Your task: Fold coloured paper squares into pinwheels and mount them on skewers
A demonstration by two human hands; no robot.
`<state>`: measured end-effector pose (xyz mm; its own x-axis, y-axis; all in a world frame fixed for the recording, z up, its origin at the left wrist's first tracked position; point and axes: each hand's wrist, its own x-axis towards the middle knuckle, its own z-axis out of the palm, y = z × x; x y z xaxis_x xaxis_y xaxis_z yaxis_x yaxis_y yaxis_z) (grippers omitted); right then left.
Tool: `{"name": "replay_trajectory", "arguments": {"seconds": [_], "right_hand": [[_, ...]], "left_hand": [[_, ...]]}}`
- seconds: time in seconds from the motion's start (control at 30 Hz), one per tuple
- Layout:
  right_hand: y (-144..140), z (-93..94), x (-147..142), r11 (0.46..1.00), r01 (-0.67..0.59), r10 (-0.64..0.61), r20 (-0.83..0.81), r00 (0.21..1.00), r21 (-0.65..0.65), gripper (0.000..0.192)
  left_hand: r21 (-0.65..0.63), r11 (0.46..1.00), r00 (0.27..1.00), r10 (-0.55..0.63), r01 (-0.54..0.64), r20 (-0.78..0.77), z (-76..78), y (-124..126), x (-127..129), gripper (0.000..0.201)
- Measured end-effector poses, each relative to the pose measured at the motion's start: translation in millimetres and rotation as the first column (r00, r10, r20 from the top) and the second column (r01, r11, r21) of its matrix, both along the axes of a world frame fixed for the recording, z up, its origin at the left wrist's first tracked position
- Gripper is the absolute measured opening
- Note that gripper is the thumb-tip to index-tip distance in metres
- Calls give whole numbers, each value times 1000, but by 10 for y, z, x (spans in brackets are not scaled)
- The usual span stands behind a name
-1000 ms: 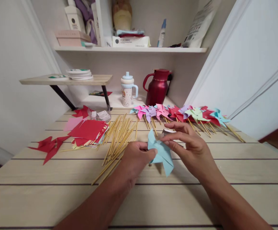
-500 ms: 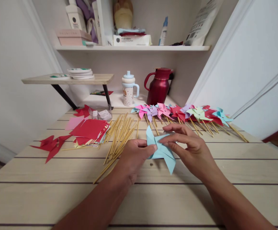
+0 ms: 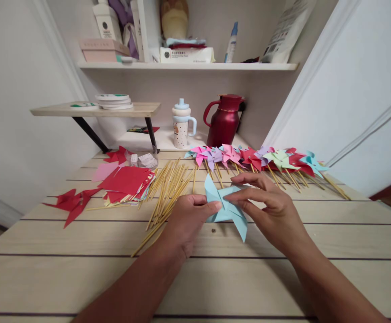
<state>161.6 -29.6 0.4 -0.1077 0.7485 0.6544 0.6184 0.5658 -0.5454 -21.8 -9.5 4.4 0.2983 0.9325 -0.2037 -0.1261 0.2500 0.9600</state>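
A light blue paper pinwheel (image 3: pixel 228 211) is held just above the wooden table (image 3: pixel 195 278) between both hands. My left hand (image 3: pixel 186 220) pinches its left side with thumb and fingers. My right hand (image 3: pixel 265 211) presses fingertips on its centre and right side. A small dark pin or dot (image 3: pixel 213 231) lies on the table just below the pinwheel. A loose pile of wooden sticks (image 3: pixel 168 188) lies just left of my left hand.
A row of finished pinwheels on sticks (image 3: pixel 256 159) lines the table's back right. A stack of red paper squares (image 3: pixel 124 184) and red folded pieces (image 3: pixel 70 204) lie at left. A red jug (image 3: pixel 224 121) and a cup (image 3: pixel 181 125) stand behind.
The blue pinwheel has turned slightly and lifted between my hands; my right fingers have shifted over its centre. The view has drifted a little.
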Motion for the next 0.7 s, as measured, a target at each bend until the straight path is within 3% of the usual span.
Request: {"name": "replay_trajectory", "arguments": {"seconds": [0.43,0.7], "right_hand": [[-10,13,-5,993,1,-19,152,988,118,26],[-12,30,-37,999,-32,27,124,992,35,28]], "left_hand": [[4,1000,1000,10,-10,20,-11,0,8,15],[8,998,998,59,-59,-1,19,-13,41,11]]}}
